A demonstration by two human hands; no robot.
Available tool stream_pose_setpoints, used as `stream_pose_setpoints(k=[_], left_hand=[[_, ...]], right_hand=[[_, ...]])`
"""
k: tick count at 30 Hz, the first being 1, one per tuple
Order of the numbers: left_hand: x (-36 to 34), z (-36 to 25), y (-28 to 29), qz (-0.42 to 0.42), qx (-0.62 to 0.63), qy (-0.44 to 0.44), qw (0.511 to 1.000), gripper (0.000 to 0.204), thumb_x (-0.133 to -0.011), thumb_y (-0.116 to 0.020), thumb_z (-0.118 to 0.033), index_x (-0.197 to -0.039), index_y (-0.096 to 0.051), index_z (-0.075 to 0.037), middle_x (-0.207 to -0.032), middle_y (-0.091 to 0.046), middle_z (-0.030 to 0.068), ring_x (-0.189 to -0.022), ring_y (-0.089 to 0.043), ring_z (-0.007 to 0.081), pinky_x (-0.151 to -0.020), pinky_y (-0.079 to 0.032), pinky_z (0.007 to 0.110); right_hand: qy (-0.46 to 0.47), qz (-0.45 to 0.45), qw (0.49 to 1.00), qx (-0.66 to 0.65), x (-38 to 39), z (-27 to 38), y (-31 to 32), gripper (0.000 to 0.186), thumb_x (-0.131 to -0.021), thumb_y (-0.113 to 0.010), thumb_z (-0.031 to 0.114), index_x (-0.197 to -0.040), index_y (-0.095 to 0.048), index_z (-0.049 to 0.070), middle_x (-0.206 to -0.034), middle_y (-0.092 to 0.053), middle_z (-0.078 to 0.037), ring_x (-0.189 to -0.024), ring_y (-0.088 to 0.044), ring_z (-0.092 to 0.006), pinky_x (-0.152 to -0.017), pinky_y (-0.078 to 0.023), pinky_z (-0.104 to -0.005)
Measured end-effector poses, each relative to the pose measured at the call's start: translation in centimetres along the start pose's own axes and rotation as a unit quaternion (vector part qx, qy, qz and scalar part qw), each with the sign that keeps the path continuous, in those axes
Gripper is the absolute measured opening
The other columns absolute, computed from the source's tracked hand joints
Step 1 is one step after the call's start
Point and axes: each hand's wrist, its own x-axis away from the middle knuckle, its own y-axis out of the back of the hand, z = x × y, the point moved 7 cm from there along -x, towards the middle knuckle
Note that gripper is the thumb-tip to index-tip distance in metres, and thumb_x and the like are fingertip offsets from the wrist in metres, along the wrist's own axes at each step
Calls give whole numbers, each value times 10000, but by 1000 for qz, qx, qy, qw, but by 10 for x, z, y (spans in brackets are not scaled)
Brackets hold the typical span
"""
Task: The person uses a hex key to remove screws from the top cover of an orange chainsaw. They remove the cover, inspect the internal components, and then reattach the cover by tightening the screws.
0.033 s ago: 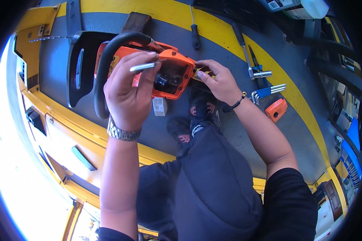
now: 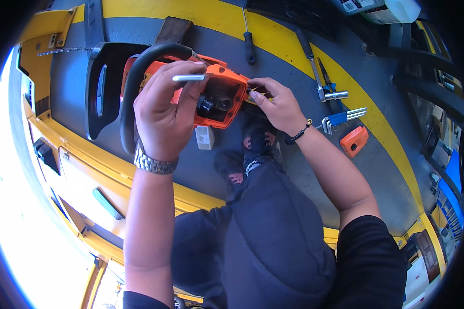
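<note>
An orange and black chainsaw lies before me with its engine side open, showing a dark cavity with a black round fitting. My left hand is closed over the near side of its black front handle, pinching a short silvery metal rod between thumb and fingers. At the saw's right edge my right hand is closed in a pinch. Its fingertips hold a small black and yellow piece, mostly hidden by the fingers, so its kind is unclear.
A white block sits below the saw. To the right lie a screwdriver, a ratchet, pliers, a hex key set and an orange cover. A wooden block lies behind the saw.
The silvery rod in my left hand has tipped slightly and shifted a little up and right. My right hand has moved slightly left; both grips stay the same.
</note>
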Motion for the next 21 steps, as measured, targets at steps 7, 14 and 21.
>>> stream_pose_setpoints(k=[7,14,21], left_hand=[[-30,40,-33,131,7,73,989,154,-987,-676,-31,-1131,-729,-22,-994,-770,103,-917,-763,217,-822,-603,321],[-32,46,-41,151,6,69,986,115,-976,-694,-38,-1086,-721,-18,-950,-750,104,-888,-753,222,-804,-600,318],[-33,42,-41,146,-39,18,988,129,-952,-718,-51,-1078,-723,-22,-946,-743,117,-850,-745,251,-765,-596,335]], right_hand=[[-3,-28,1000,-4,-9,2,-6,245,-968,-691,126,-1167,-689,-17,-1068,-730,-130,-958,-720,-211,-867,-567,-325],[22,-3,999,44,-17,3,-2,229,-946,-677,138,-1117,-699,-13,-1026,-746,-149,-958,-731,-249,-871,-563,-338],[15,13,999,46,-17,3,-1,248,-950,-688,142,-1151,-698,-4,-1050,-752,-143,-985,-730,-242,-887,-561,-341]])
